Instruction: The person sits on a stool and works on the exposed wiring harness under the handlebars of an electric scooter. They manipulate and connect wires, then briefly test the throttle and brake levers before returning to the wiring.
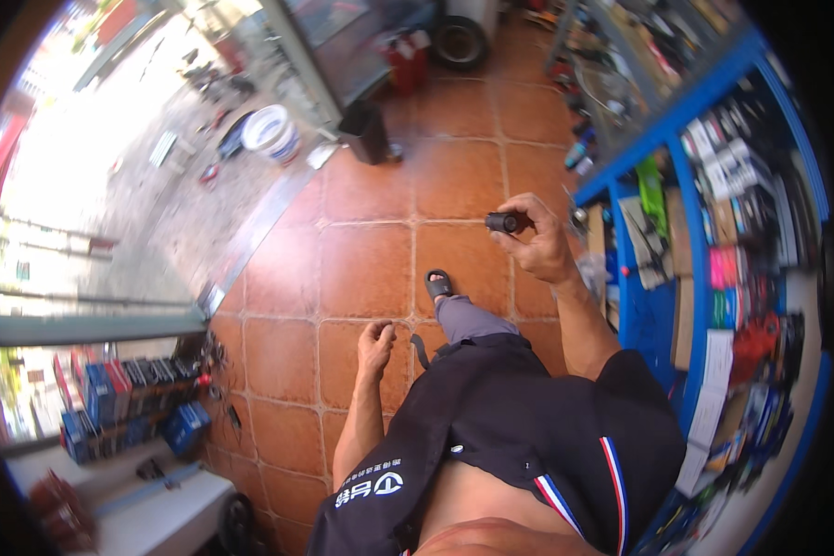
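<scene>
Out in front on the right, my right hand (539,243) pinches a short black cylinder (501,222) between thumb and fingers. One round end of the cylinder shows a dark hollow; its exact kind is unclear. My left hand (376,348) hangs lower, beside my body over the tiles, with its fingers curled in. Whether anything small sits inside those fingers is hidden. A sandalled foot (439,284) of mine is on the orange tiled floor (366,269) between the two hands.
Blue shelving (623,243) packed with boxes and tools lines the right side. A dark bin (365,132) stands by the doorway, with a white bucket (271,132) just outside. A tyre (459,43) lies ahead. Boxes (120,389) sit on a white bench at left.
</scene>
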A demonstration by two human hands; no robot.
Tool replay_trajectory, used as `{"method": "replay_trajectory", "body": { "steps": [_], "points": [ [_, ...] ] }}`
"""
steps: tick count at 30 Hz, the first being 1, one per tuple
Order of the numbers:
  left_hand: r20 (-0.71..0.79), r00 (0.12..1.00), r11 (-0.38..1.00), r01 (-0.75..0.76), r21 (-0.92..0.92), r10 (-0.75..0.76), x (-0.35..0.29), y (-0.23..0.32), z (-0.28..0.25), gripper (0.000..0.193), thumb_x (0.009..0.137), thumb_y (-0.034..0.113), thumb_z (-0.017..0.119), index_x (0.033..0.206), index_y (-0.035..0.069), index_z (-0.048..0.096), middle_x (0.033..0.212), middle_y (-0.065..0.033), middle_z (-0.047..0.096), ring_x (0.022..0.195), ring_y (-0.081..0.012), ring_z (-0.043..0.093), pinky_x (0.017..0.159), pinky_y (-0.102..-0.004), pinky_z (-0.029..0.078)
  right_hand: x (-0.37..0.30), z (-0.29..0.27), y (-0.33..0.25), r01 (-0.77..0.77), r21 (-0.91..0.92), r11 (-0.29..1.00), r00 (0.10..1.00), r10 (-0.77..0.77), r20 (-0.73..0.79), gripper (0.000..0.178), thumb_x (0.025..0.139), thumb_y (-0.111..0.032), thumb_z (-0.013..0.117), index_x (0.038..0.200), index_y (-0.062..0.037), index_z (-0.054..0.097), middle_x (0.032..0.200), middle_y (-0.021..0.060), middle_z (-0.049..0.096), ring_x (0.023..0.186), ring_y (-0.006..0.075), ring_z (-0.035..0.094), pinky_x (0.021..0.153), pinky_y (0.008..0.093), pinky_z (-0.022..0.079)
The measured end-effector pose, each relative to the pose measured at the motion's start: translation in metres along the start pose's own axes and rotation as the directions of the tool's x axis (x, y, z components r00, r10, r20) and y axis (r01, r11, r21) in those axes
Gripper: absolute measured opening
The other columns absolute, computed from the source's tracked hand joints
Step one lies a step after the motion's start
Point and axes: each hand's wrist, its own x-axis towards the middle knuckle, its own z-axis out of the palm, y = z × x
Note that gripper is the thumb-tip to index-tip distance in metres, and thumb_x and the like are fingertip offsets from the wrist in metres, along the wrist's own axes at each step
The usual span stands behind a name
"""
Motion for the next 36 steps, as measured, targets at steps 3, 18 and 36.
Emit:
{"method": "replay_trajectory", "body": {
  "steps": [3,18,36],
  "points": [
    [-0.166,0.969,0.977,0.164,-0.135,-0.185,0.001,-0.051,-0.067,0.017,0.091,0.013,0.062,0.102,0.001,0.063,0.079,-0.0032,0.062,0.064,-0.0115,0.057,0.055,-0.0235,0.044,0.073,0.082,0.02,0.001,0.149,0.989,0.99,-0.022,0.14,0.029,0.075,-0.001,0.078,0.099,-0.0079,0.063,0.088,0.0001,0.061,0.073,0.0071,0.056,0.064,0.0213,0.046],
    [-0.389,0.803,0.882,0.34,-0.325,-0.452,0.054,-0.091,-0.246,0.021,0.088,0.022,0.061,0.082,0.004,0.069,0.074,-0.008,0.066,0.069,-0.0239,0.065,0.065,-0.0389,0.052,0.381,0.541,-0.011,-0.075,0.372,0.925,0.654,-0.236,0.718,0.037,0.075,-0.013,0.081,0.106,-0.0035,0.063,0.084,0.002,0.063,0.068,0.0081,0.057,0.061,0.0245,0.049],
    [-0.635,0.657,0.914,0.268,-0.306,-0.406,0.339,0.121,-0.771,0.019,0.087,0.024,0.061,0.09,0.008,0.071,0.084,-0.0116,0.068,0.077,-0.028,0.067,0.073,-0.041,0.052,0.54,0.808,0.123,-0.466,-0.093,0.88,0.711,0.434,0.554,0.034,0.075,-0.015,0.079,0.101,-0.0006,0.061,0.088,0.0086,0.067,0.079,0.0142,0.064,0.071,0.0316,0.053]
  ]
}}
